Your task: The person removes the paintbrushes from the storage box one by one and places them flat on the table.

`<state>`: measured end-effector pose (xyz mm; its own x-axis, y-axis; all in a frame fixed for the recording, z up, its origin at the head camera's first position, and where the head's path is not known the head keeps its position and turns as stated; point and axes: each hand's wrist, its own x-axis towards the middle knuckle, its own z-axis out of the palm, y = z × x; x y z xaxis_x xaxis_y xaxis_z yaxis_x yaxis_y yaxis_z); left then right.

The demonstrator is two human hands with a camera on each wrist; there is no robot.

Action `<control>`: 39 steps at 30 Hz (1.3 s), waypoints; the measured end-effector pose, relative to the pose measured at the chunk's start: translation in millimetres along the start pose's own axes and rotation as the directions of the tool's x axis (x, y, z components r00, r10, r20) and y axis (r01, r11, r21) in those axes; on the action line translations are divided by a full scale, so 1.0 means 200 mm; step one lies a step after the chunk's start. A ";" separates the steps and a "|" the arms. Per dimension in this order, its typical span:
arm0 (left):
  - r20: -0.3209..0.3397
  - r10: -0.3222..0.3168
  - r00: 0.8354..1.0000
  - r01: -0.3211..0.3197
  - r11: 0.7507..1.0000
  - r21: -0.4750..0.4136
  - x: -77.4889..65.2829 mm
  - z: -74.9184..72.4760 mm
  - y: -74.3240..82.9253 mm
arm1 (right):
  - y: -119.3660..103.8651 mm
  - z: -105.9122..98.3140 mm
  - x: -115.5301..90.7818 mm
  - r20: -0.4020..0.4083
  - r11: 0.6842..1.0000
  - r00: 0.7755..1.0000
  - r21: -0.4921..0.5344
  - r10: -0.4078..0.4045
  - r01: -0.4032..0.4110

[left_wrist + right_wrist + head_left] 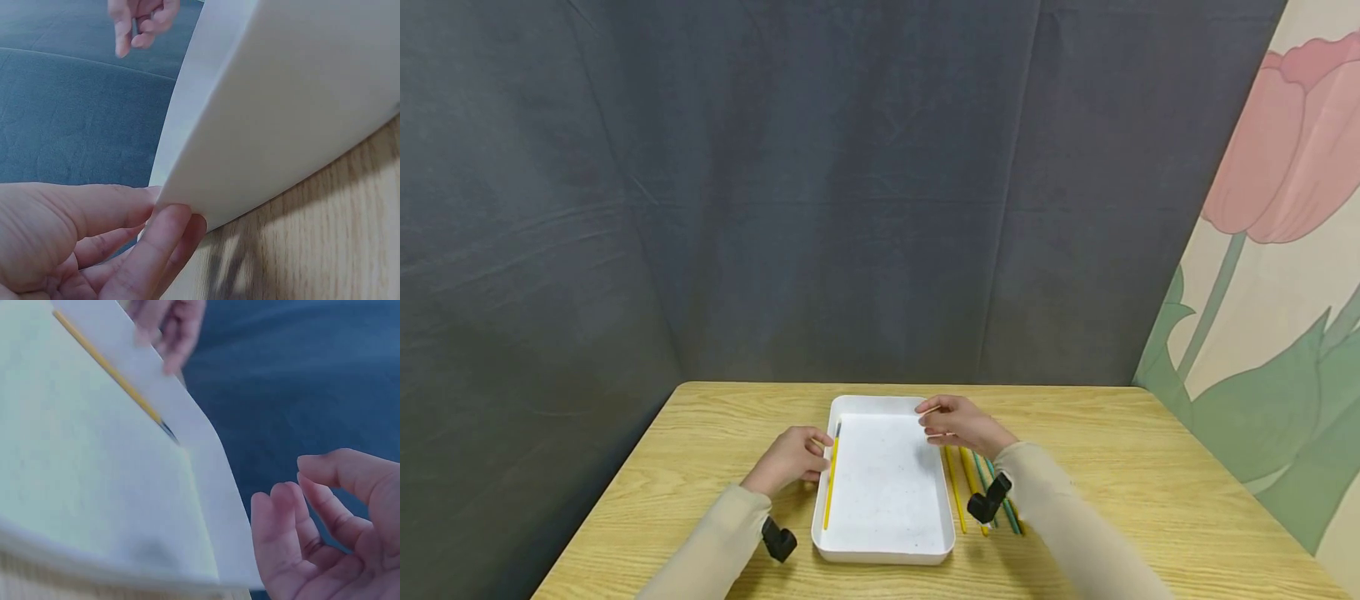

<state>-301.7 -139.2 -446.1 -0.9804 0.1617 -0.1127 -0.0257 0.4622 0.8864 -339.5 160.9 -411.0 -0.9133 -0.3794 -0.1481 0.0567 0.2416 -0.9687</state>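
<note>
A white tray (891, 492) lies lengthwise before me on the table. My left hand (792, 458) pinches its left rim between thumb and fingers, as the left wrist view shows on the tray wall (281, 94). Inside, along the left wall, lies a yellow paintbrush (831, 487) with its dark bristle end pointing away from me. Over the far right part of the tray hovers my right hand (962, 423), fingers loosely bent and holding nothing. The right wrist view has that hand (331, 531) beside the tray's rim, thumb and fingertips apart.
Right of the tray, partly under my right forearm, several slim sticks lie on the wooden table (737, 417): yellow ones (956, 492) and green ones (1009, 510). A dark curtain (850, 208) hangs behind the table. A wall with a painted tulip (1277, 150) stands on the right.
</note>
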 end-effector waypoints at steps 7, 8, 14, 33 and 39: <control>-0.002 0.007 1.000 -0.007 1.000 -0.002 0.00 0.00 0.00 | -0.03 0.18 0.06 0.051 0.998 0.998 -0.063 0.028 -0.025; -0.003 0.007 1.000 -0.007 1.000 -0.001 0.00 0.00 0.00 | -0.04 0.21 0.07 0.055 0.997 0.998 -0.077 0.037 -0.033; -0.014 0.001 1.000 -0.001 1.000 0.008 0.01 0.01 -0.01 | -0.07 0.35 0.14 0.064 0.987 0.994 -0.140 0.088 -0.078; -0.003 0.006 1.000 -0.006 1.000 -0.017 0.01 0.00 0.00 | 0.00 0.64 0.29 0.009 0.960 0.981 -0.210 0.193 -0.186; 0.000 0.014 1.000 -0.014 1.000 -0.016 0.00 -0.01 0.00 | 0.00 0.67 0.30 -0.006 0.965 0.980 -0.171 0.201 -0.199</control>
<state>-302.7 -140.2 -445.5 -0.9806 0.1684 -0.1003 -0.0151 0.4454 0.8952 -341.2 18.9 -446.3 -0.8858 -0.3176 -0.3384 0.1676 0.4611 -0.8714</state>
